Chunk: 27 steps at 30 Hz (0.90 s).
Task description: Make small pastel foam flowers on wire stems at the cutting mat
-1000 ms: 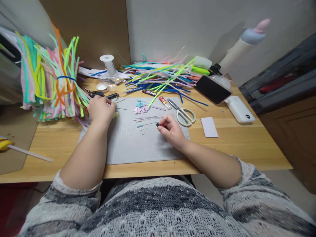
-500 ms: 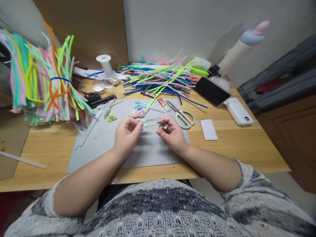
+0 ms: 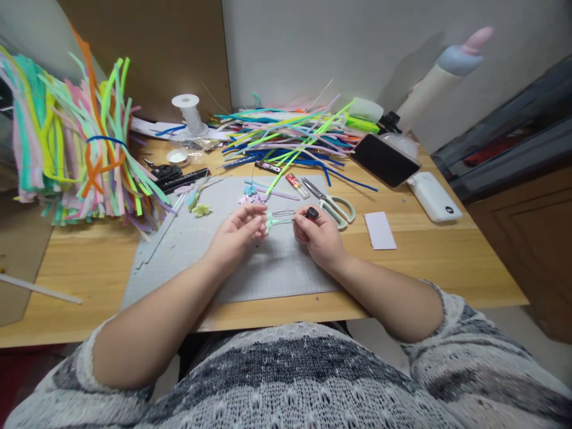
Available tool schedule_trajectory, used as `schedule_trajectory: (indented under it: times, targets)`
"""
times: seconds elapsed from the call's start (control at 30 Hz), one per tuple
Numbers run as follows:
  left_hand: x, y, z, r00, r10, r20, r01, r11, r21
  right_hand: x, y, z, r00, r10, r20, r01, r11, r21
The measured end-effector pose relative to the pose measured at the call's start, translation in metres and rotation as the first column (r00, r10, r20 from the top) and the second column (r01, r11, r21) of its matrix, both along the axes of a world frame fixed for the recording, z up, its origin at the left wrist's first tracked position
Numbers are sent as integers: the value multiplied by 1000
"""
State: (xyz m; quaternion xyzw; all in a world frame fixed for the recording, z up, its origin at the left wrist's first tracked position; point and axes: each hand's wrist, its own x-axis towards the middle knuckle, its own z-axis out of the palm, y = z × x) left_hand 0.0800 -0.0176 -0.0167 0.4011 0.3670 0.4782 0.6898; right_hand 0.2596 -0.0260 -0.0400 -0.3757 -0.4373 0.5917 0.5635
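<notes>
My left hand is closed in a pinch at a small mint-green fuzzy flower. Thin dark wires run from the flower toward my right hand. Those right-hand fingers are curled around a small black-topped object with a little red on it; its kind is unclear. Thumb and fingertips there meet the wire ends. Just beyond lie a blue fuzzy flower and a lilac one on the grey cutting mat. A yellow flower rests farther left.
Scissors lie right of the mat, near a white card, a phone and a white power bank. Loose pipe cleaners are heaped at the back, beside a white spool. Pipe-cleaner bundles stand left.
Both hands have shifted slightly right. The green flower now shows more fully beyond my left fingertips, and the black-topped object in my right hand has tilted upward.
</notes>
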Motion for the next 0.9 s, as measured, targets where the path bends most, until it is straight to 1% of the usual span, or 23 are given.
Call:
schedule_trajectory:
  times: [0.03, 0.1, 0.2, 0.27, 0.37, 0.43, 0.5, 0.6, 0.67, 0.73, 0.83, 0.9]
  targets:
    - [-1, 1, 1, 999, -42, -7, 42, 999, -34, 0, 0, 0, 1000, 10, -10, -10, 1000, -5]
    - [-2, 2, 2, 994, -103, -32, 102, 994, -44, 0, 1, 0, 999, 34, -18, -34, 999, -14]
    - [-5, 2, 1, 984, -157, -81, 158, 987, 11, 0, 1, 0, 996, 85, -37, -86, 995, -43]
    - [-7, 2, 1, 970, -213, -116, 219, 975, 43, 0, 1, 1, 993, 114, -36, -116, 991, -61]
    - [-10, 1, 1, 944, -274, -184, 294, 952, 89, 0, 1, 2, 991, 129, -24, -130, 989, -64]
    - [-11, 2, 2, 941, -263, -215, 293, 948, 122, 1, 1, 3, 992, 118, -36, -120, 990, -74]
    - [-12, 3, 2, 947, -227, -227, 264, 953, 148, 3, 2, 3, 995, 98, -33, -101, 989, -104]
    - [-12, 5, 3, 956, -168, -239, 210, 964, 163, 4, 4, 3, 997, 73, 34, -68, 988, -136]
    - [-13, 5, 3, 963, -131, -237, 173, 971, 168, 4, 5, 3, 995, 70, 70, -61, 990, -126]
    - [-14, 6, 5, 967, -112, -229, 153, 974, 170, 3, 4, 4, 993, 87, 79, -79, 992, -99]
    - [-14, 5, 7, 969, -110, -223, 151, 974, 172, 1, 3, 4, 991, 112, 80, -107, 992, -59]
    - [-14, 5, 8, 967, -113, -227, 155, 972, 175, 1, 3, 3, 991, 97, 90, -94, 995, -33]
